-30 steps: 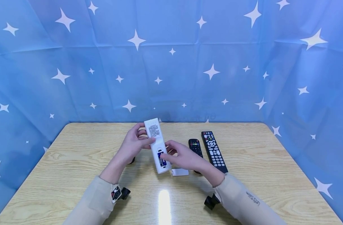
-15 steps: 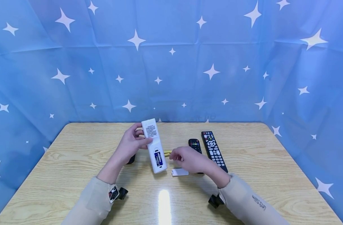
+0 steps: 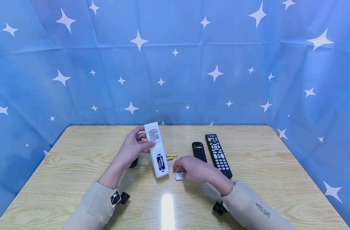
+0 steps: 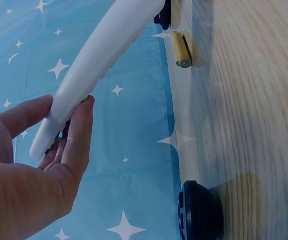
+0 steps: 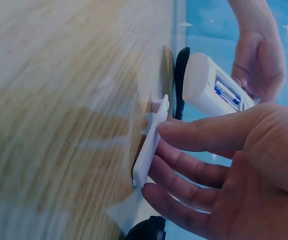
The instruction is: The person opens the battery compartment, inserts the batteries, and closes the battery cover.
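Observation:
My left hand [image 3: 133, 145] holds a white remote control [image 3: 155, 143] raised over the table, back side up, thumb on its back and fingers beneath. Its battery compartment [image 3: 160, 162] lies uncovered, with blue batteries [image 5: 227, 93] inside. Just right of it, the white battery cover [image 5: 151, 145] is on the table. My right hand [image 3: 192, 168] has come down over the cover, thumb at one edge and curled fingers at the other, pinching it. Part of the cover is hidden under this hand in the head view.
Yellow batteries [image 3: 170, 157] lie beyond the white remote. A small black remote [image 3: 199, 151] and a longer black remote [image 3: 218, 155] lie to the right. Another dark object [image 3: 133, 163] is partly hidden by my left wrist. A blue star-patterned curtain [image 3: 175, 70] stands behind the table.
My right hand has left the battery compartment and moved right and nearer, down to the battery cover. The white remote has shifted slightly left in my left hand, and the yellow batteries show.

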Demonstrator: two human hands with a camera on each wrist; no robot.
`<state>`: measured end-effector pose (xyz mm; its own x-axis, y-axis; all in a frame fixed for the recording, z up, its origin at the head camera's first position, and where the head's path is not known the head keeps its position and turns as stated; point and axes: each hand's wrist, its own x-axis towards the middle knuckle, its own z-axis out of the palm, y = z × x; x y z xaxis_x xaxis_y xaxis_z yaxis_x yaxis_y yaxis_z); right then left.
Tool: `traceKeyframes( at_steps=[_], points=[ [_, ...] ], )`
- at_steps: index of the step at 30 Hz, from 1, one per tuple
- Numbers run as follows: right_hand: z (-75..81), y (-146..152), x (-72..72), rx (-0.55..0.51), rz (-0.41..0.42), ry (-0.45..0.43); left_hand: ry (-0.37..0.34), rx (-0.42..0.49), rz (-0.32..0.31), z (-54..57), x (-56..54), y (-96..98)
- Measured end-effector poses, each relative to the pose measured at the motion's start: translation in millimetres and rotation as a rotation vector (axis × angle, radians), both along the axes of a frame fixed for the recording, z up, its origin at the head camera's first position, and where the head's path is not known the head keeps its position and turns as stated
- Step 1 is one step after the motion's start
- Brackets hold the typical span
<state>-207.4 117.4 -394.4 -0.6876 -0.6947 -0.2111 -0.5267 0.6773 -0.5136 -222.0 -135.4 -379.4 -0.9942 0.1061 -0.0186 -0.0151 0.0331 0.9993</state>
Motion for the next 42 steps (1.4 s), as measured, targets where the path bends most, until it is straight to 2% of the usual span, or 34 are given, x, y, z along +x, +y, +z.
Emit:
traceKeyframes(
  at_steps=[11,17,30,42],
  points=[
    [-1.8,-0.4,-0.9,0.016,0.032,0.021,-0.008,-0.007,0.005,-0.3,0.7,-1.1],
    [-1.3,-1.0,-0.5,0.017,0.022,-0.001,-0.012,-0.014,0.006,1.0,1.2,-1.4],
    [2.0,5.5,-2.7,-0.128,0.000,-0.104,-0.006,-0.016,0.003,1.0,1.4,-1.6],
    [3.9,8.5,-6.4,-0.260,0.010,-0.067,-0.006,-0.024,0.002,0.3,0.8,-2.1]
  ],
)
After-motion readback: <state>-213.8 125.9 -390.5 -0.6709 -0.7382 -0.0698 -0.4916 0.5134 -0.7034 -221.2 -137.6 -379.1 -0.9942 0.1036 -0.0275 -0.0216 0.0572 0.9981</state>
